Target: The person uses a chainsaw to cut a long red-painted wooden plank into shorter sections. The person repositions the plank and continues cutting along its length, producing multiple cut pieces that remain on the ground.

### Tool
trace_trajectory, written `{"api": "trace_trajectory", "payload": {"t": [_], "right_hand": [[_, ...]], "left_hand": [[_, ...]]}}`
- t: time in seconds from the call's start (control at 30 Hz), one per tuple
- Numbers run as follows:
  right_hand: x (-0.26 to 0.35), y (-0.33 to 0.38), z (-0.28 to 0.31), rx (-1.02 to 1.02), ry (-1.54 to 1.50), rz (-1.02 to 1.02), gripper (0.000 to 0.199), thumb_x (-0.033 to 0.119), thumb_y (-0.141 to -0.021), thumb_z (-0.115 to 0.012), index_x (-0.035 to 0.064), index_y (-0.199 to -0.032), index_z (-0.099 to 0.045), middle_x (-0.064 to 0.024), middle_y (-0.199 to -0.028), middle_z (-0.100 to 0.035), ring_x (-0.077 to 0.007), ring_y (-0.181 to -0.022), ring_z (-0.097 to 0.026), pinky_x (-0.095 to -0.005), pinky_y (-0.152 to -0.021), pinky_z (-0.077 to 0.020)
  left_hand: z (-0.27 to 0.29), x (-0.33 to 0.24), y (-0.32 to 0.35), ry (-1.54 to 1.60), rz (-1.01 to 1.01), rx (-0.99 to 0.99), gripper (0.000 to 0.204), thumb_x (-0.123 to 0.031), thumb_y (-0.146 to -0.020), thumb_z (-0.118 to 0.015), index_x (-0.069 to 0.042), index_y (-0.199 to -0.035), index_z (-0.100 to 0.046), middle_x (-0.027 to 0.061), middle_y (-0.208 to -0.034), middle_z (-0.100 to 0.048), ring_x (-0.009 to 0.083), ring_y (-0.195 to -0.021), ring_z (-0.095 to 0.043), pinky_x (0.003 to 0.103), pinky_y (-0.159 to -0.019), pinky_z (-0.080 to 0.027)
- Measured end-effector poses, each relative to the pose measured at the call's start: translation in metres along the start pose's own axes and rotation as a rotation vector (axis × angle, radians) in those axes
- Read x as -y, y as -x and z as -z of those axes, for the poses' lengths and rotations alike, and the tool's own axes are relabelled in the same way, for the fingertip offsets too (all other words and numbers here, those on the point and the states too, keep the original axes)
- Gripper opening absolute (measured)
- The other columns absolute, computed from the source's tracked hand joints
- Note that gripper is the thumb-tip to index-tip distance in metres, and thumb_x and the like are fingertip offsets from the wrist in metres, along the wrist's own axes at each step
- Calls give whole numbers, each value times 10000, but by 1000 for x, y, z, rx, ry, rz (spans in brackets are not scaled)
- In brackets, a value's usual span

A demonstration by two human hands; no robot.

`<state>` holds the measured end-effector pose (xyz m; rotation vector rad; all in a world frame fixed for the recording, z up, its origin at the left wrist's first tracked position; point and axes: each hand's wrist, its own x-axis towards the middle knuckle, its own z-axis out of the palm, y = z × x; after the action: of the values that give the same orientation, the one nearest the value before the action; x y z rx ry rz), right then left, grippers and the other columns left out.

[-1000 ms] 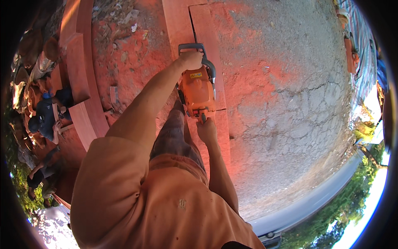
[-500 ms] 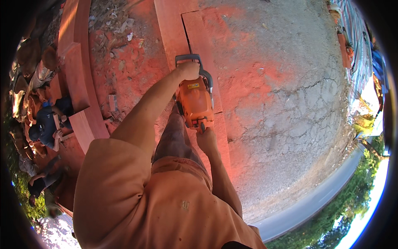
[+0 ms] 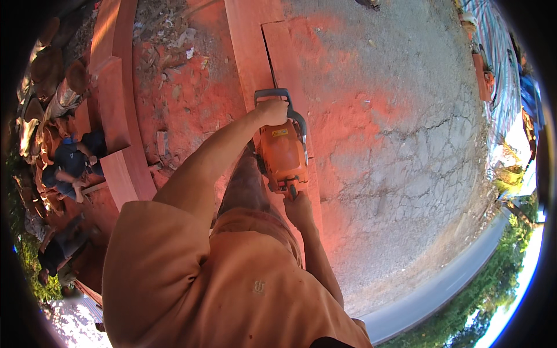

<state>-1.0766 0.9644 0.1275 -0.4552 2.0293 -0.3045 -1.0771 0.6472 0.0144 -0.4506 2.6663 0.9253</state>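
Observation:
An orange chainsaw lies ahead of me, pointing away over a long reddish plank. My left hand is wrapped round its front handle, just behind the dark hand guard. On the rear handle my right hand is closed, nearest to my body. Only a short dark stretch of the guide bar shows beyond the guard, in line with a narrow dark cut along the wood. That cut turns at its far end toward the right edge. How deep the bar sits is hidden.
Red sawdust covers the ground on both sides. Stacked planks run along the left, with a co-worker beyond them. Cracked grey pavement spreads to the right, and another orange saw stands near a striped tarp.
The chainsaw and both my hands have come slightly back toward me along the plank. The whole view has shifted a little. Both grips stay closed.

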Motion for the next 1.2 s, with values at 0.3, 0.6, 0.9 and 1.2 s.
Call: {"api": "trace_trajectory", "payload": {"t": [0.3, 0.6, 0.9, 1.2], "right_hand": [[14, -38, -15, 13, -26, -13, 361, 234, -856, -664, -91, -987, -575, -288, -856, -657, -432, -856, -676, -485, -708, -514], [44, -64, -14, 31, -20, -30, 337, 215, -855, -624, -103, -954, -569, -326, -888, -653, -469, -853, -658, -522, -695, -510], [40, -73, -17, 14, -12, 32, 356, 232, -891, -636, -108, -970, -568, -248, -768, -645, -356, -660, -675, -454, -529, -492], [23, -52, -11, -15, -30, 84, 347, 253, -913, -611, -89, -932, -557, -171, -667, -608, -277, -503, -622, -409, -430, -442]], "left_hand": [[30, 12, -14, 44, 253, 179, 470, -412, -918, -582, 22, -1012, -738, 201, -1138, -689, 340, -1172, -616, 460, -911, -533], [28, 47, -27, -151, -4, 21, 347, -322, -835, -644, 15, -856, -727, 234, -932, -696, 388, -916, -670, 463, -805, -541], [31, 51, -39, -84, 109, 193, 511, -427, -903, -567, 37, -1043, -730, 216, -1150, -681, 362, -1207, -562, 462, -967, -495], [-9, 55, -44, -238, -69, 48, 473, -391, -894, -553, 41, -913, -745, 223, -1057, -702, 380, -1127, -588, 480, -908, -507]]}}
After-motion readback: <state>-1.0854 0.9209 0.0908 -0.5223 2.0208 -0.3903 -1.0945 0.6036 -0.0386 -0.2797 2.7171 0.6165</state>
